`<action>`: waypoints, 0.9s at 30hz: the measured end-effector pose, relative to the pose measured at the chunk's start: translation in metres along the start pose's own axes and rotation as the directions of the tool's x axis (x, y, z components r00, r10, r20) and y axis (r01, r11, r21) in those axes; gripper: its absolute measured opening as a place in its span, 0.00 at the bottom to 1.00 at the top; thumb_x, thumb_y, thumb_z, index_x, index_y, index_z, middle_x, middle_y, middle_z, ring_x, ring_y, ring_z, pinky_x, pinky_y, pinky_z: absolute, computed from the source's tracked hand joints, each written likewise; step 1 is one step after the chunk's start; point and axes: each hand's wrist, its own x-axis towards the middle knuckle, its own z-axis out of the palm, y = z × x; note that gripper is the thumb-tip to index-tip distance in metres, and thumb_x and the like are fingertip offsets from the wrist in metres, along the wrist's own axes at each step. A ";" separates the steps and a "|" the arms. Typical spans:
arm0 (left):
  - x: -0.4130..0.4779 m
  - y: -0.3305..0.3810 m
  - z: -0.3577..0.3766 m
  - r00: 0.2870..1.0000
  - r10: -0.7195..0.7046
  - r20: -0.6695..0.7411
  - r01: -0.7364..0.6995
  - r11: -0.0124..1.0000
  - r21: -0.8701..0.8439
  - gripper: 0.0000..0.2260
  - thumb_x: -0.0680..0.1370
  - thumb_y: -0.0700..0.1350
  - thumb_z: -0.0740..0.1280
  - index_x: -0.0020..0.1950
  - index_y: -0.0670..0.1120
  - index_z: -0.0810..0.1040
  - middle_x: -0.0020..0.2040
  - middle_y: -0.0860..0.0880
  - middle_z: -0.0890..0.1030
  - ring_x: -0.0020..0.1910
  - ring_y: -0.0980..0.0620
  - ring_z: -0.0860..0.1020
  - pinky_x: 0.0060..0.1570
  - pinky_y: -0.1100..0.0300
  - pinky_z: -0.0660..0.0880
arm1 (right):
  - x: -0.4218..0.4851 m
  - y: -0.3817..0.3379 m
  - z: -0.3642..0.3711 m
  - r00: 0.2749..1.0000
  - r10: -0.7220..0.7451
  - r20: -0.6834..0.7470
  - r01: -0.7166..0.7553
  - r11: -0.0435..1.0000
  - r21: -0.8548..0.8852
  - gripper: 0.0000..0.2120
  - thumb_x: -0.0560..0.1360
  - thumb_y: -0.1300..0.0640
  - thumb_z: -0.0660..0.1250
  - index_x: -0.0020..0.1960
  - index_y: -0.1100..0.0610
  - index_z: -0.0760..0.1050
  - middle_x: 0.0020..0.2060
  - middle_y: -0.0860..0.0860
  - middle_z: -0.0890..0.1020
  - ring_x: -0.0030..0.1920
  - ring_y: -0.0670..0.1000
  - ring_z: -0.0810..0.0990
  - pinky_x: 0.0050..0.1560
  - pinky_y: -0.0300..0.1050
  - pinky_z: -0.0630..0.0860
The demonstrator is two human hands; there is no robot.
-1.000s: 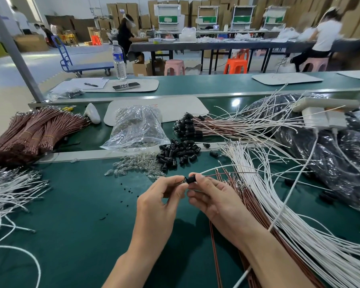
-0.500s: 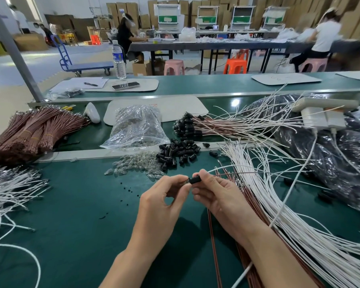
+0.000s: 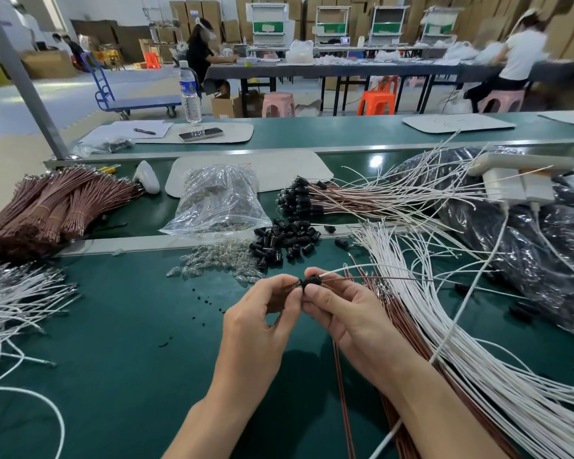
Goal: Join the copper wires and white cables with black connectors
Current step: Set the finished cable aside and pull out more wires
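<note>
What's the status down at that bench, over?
Left hand and right hand both pinch one black connector. White cable and copper wire trail from it rightward. Loose connector pile lies beyond, not in the way.

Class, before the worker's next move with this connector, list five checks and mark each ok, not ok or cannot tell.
1. Black connector pinched by left hand and right hand: ok.
2. White cable and copper wire leave its right end: ok.
3. Both wires fully seated inside: cannot tell.
4. Loose connectors lie on the bench beyond the hands: ok.
5. Finished bundle lies apart from the loose pile: ok.
</note>
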 end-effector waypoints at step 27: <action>-0.002 -0.002 -0.001 0.999 -0.037 0.017 0.037 0.997 -0.060 0.08 0.79 0.48 0.69 0.57 0.53 0.82 0.49 0.61 0.85 0.47 0.59 0.85 0.48 0.65 0.80 | 0.001 -0.001 -0.007 0.999 0.011 0.032 -0.006 0.990 -0.138 0.11 0.69 0.60 0.75 0.52 0.58 0.86 0.46 0.58 0.86 0.46 0.51 0.86 0.47 0.37 0.80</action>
